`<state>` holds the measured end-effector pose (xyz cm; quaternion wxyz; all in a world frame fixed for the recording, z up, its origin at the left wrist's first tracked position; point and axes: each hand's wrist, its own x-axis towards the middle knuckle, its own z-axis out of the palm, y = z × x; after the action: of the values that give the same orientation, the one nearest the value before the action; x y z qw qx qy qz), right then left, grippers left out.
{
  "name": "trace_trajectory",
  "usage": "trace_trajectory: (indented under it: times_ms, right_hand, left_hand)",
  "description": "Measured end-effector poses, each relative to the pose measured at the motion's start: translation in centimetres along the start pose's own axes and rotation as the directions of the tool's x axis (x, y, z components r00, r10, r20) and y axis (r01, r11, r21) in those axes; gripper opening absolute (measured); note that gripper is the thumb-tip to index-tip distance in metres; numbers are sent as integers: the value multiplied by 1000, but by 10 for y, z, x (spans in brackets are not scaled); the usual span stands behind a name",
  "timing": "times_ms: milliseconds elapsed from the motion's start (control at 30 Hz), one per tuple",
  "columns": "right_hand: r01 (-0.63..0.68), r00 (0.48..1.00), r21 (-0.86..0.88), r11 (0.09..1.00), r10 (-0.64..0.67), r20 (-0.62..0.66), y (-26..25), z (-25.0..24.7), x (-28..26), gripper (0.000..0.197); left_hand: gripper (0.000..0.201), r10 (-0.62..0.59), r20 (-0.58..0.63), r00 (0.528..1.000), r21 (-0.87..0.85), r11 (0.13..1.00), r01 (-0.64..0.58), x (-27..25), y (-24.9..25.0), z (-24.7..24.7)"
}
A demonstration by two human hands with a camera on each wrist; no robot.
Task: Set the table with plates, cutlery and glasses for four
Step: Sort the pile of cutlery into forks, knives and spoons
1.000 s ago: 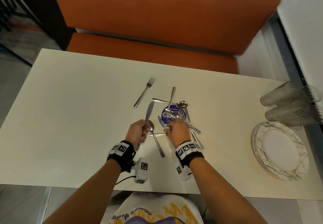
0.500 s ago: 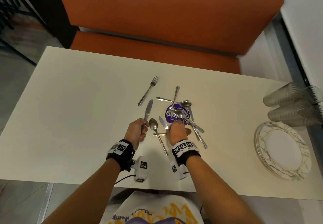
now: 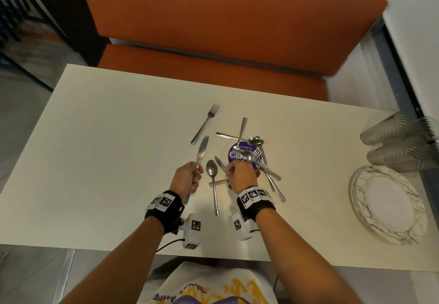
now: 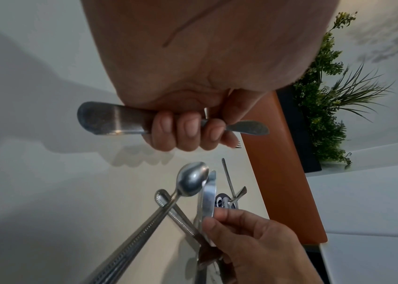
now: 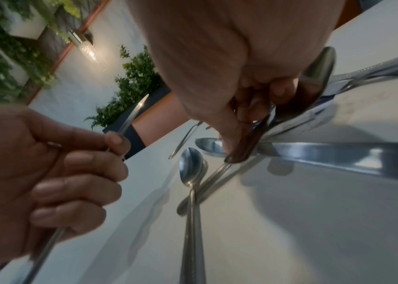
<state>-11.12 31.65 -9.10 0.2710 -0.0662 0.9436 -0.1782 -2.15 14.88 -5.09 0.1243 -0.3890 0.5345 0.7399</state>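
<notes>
My left hand grips a table knife by its handle, blade pointing away; in the left wrist view my fingers wrap the handle. My right hand pinches a second knife at the near edge of a cutlery pile. The left wrist view shows its fingertips on that knife. A spoon lies between my hands across another handle. One fork lies apart, farther left. Stacked plates and clear glasses on their sides are at the right.
The cream table runs wide to the left. A purple round sticker lies under the pile. An orange bench stands beyond the far edge. A white counter is at the right.
Both hands stay where they were, with the same holds on the knives; only the head view has shifted slightly.
</notes>
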Motion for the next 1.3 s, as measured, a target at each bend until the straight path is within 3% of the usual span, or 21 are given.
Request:
trace_trajectory:
  times_ms: [233, 400, 700, 833, 933, 1033, 1200, 1300]
  right_hand:
    - [54, 993, 150, 987, -37, -109, -11, -26, 6, 7]
    - [39, 994, 279, 959, -9, -109, -22, -49, 12, 10]
    - [179, 934, 529, 830, 25, -356, -39, -86, 5, 9]
    - [109, 967, 695, 710, 85, -239, -49, -84, -8, 12]
    - [34, 988, 778, 627, 98, -122, -51, -74, -15, 6]
    - [34, 986, 740, 672, 99, -136, -49, -65, -20, 8]
    - [89, 978, 646, 758, 56, -200, -41, -64, -23, 3]
    - [134, 968, 580, 804, 20, -251, -35, -78, -22, 14]
  left_hand:
    - [28, -15, -10, 1000, -11, 1000, 15, 4, 1, -6]
    - [29, -17, -14, 1000, -6, 1000, 17, 7, 0, -5]
    - [28, 70, -21, 997, 95, 993, -68, 10, 14, 4]
    - [28, 124, -31, 992, 85, 989, -121, 14, 19, 16]
    - [26, 108, 48, 993, 25, 994, -110, 13, 23, 28]
    - [25, 97, 145, 985, 0, 995, -98, 4, 27, 41]
    - [25, 95, 171, 981, 16, 995, -99, 1, 22, 52]
    - [27, 60, 191, 980, -39, 998, -54, 1, 21, 54]
